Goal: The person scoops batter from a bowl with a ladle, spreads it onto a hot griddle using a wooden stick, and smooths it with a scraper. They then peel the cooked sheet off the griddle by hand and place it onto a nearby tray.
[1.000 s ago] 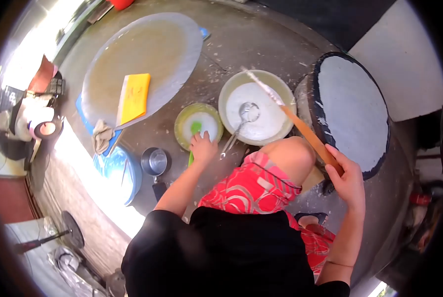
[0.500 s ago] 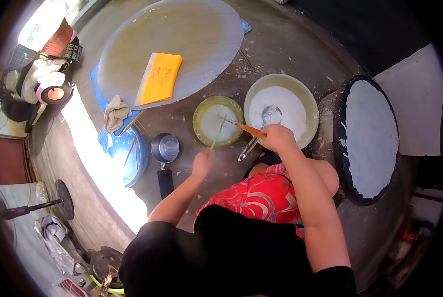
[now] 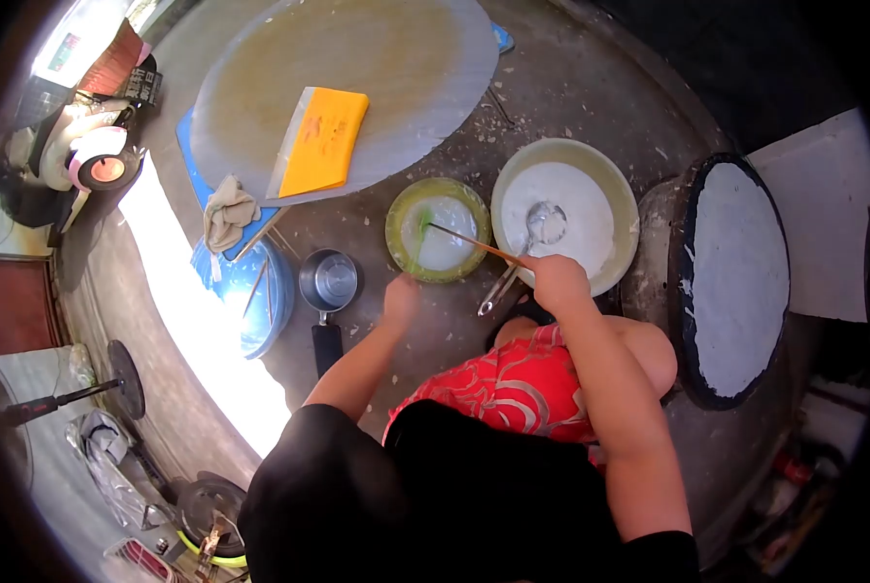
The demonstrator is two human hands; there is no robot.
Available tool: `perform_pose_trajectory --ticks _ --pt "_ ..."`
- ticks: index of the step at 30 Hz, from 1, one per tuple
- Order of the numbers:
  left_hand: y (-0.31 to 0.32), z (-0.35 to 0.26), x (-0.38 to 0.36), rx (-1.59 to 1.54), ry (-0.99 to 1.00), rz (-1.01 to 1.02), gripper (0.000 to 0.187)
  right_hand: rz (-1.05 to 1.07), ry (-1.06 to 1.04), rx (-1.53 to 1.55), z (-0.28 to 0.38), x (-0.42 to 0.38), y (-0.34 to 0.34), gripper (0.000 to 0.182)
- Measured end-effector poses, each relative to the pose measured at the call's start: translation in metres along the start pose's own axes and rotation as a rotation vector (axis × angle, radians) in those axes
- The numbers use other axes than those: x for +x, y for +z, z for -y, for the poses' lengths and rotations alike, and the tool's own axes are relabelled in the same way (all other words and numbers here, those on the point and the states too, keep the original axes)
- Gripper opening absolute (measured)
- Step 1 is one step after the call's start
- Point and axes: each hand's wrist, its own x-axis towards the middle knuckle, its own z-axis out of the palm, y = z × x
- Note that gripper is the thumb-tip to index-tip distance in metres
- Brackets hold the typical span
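My left hand [image 3: 401, 299], slightly blurred, is closed on a thin green stalk [image 3: 417, 257] that reaches over the yellow-green bowl [image 3: 393, 236]. Whitish liquid [image 3: 449, 255] lies in that bowl. In my right hand [image 3: 559, 284] is a slim tool with an orange-brown handle [image 3: 501, 254]; its thin far end crosses the bowl near the stalk's blurred top. Just beyond my right hand stands a larger pale basin [image 3: 626, 209] of white liquid. A metal ladle [image 3: 505, 282] rests in it, its handle over the rim.
A round tabletop [image 3: 435, 58] carries a yellow packet [image 3: 325, 142]; a cloth [image 3: 229, 216] hangs at its edge. On the floor are a metal saucepan [image 3: 330, 280] and a blue bucket [image 3: 281, 301]. To the right stands a dark-rimmed round surface [image 3: 739, 277] covered in pale white.
The tool's tip has moved against the stalk over the bowl and now looks thinner. My left hand has shifted slightly up, and the whole view has moved a little.
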Motion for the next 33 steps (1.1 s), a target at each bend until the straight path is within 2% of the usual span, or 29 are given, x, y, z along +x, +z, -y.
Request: perform_pose_trajectory --ticks 2,6,8,9,11,12,14,18,20,24,26,27,29,33 --pt "-0.009 -0.021 -0.033 -0.053 0.08 0.07 0.022 -0.27 -0.092 -0.21 -0.001 0.007 0.022 0.028" --pt "0.001 -0.02 -0.034 -0.097 0.109 0.041 0.021 -0.329 -0.088 -0.243 -0.004 0.011 0.031 0.026" --pt "0.003 -0.016 -0.011 -0.05 -0.053 -0.027 0.021 -0.239 -0.01 -0.214 -0.005 0.007 0.021 0.026" --pt "0.001 -0.011 -0.003 -0.055 -0.053 -0.027 0.021 -0.24 -0.009 -0.219 -0.009 0.006 0.02 0.026" --pt "-0.006 -0.009 0.006 -0.012 -0.135 0.013 0.021 -0.164 -0.052 0.068 -0.018 0.003 0.015 0.03" --pt "-0.005 -0.008 0.001 -0.012 -0.137 0.013 0.021 -0.162 -0.053 0.067 -0.018 0.004 0.014 0.03" --pt "-0.007 -0.017 -0.019 -0.081 -0.005 0.035 0.021 0.251 0.282 0.597 -0.011 0.005 0.004 0.034" --pt "0.011 -0.017 -0.041 -0.084 0.132 0.044 0.021 0.185 0.254 0.531 -0.01 0.013 0.012 0.036" --pt "0.016 -0.019 -0.022 -0.066 -0.018 0.018 0.02 0.179 0.258 0.493 -0.012 0.013 0.009 0.037" --pt "0.013 -0.005 0.007 -0.026 -0.14 -0.004 0.02 0.211 0.293 0.37 -0.009 -0.007 -0.022 0.036" --pt "-0.011 -0.021 0.0 0.1 -0.171 0.02 0.02 -0.105 0.205 0.107 -0.019 -0.016 -0.021 0.032" --pt "-0.02 -0.025 -0.003 0.1 -0.17 0.02 0.02 -0.105 0.206 0.107 -0.024 -0.018 -0.021 0.032" --pt "-0.033 -0.03 -0.007 0.3 -0.085 0.07 0.022 -0.091 0.176 0.268 -0.031 -0.02 -0.019 0.028" --pt "-0.042 -0.018 -0.009 0.444 0.017 0.054 0.023 0.027 0.102 0.246 -0.025 -0.017 -0.003 0.027"
